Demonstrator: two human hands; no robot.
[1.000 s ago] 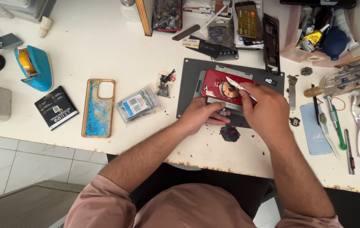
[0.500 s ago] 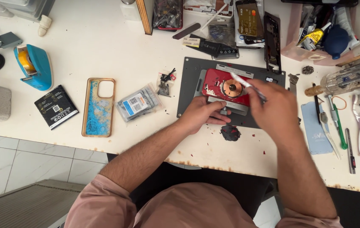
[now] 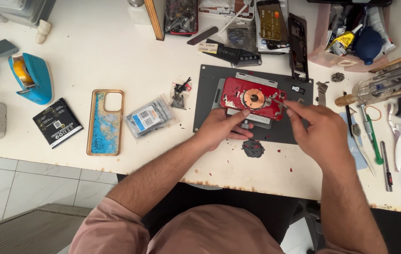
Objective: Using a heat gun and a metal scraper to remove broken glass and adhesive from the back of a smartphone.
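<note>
Red phone back panel [image 3: 252, 98], its copper coil showing, lies on a grey work mat [image 3: 206, 99]. Left hand [image 3: 222, 128], loosely curled, presses its lower edge; right hand [image 3: 320, 129] pinches something small at its right end, too small to identify.

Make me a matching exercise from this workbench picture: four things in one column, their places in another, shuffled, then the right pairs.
Things:
1. red phone back
2. blue tape dispenser
3. phone case with blue glitter
4. screwdrivers

Places:
A. far left of the table
B. right edge, beyond the right hand
C. on the grey mat, by the left hand
D. between a black packet and a clear bag of parts

Pairs: 1-C, 2-A, 3-D, 4-B
</note>
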